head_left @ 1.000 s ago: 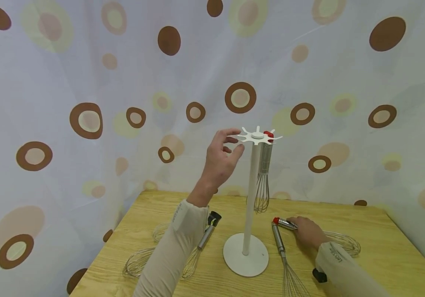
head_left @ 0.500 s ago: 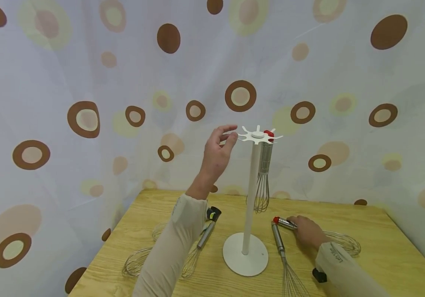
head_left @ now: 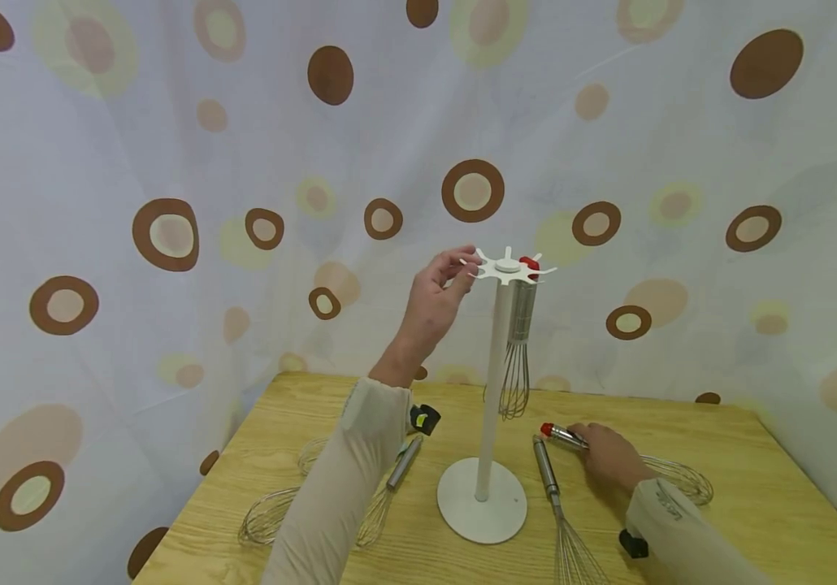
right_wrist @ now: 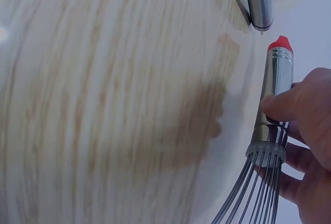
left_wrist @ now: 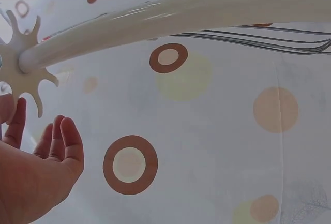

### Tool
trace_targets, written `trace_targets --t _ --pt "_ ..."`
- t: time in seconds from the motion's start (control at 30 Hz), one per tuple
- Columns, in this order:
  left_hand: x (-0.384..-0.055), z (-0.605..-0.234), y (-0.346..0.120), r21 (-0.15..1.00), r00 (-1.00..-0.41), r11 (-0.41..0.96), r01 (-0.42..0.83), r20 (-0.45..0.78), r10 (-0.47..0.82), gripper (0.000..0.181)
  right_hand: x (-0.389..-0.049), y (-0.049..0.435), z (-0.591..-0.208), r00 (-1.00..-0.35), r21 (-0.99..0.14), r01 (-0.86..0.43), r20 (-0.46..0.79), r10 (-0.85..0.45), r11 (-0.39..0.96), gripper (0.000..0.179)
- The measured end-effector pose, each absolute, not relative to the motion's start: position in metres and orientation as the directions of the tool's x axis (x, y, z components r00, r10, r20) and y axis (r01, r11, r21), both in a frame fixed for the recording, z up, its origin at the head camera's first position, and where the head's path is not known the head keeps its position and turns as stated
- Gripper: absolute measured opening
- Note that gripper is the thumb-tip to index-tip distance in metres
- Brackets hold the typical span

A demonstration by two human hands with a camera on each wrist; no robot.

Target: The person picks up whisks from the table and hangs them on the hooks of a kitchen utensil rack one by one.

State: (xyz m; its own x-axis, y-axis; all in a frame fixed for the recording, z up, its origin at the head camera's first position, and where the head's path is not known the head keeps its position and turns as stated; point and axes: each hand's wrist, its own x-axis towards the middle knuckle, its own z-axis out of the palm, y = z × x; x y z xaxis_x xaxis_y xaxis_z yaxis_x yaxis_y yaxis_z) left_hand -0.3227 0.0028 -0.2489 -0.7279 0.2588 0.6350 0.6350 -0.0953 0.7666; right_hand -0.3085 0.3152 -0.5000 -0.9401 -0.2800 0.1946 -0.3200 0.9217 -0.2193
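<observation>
My left hand (head_left: 433,305) is at the top of a white utensil stand (head_left: 490,390), pinching one prong of its star-shaped hanger (left_wrist: 26,74) between thumb and index finger. In the left wrist view the other fingers are loosely bent below the hanger. Low over the table, my right hand (head_left: 609,459) grips a whisk with a red-tipped steel handle (right_wrist: 279,76), thumb on the near side. Its wires (head_left: 682,478) point to the right. Another whisk with a red end cap (head_left: 524,313) hangs from the far right side of the hanger.
A steel-handled whisk (head_left: 550,475) lies between the stand's round base (head_left: 455,504) and my right hand. More whisks (head_left: 268,516) lie to the left, partly behind my left sleeve. The wooden table (head_left: 762,520) meets a patterned curtain (head_left: 389,122) at the back.
My left hand drew slightly back, then came in to the hanger, and thumb and index finger closed at a prong. The whisk in my right hand shifted a little, its red tip parting from the neighbouring handle.
</observation>
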Motion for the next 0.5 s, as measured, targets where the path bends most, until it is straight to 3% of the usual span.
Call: trace_targets --t 0.5 --pt "-0.317 -0.247 0.003 0.758 -0.717 -0.118 0.642 0.647 0.259 0.015 -0.305 0.323 -0.477 -0.912 -0.263 -0.350 0.314 -0.263 0.899 0.040"
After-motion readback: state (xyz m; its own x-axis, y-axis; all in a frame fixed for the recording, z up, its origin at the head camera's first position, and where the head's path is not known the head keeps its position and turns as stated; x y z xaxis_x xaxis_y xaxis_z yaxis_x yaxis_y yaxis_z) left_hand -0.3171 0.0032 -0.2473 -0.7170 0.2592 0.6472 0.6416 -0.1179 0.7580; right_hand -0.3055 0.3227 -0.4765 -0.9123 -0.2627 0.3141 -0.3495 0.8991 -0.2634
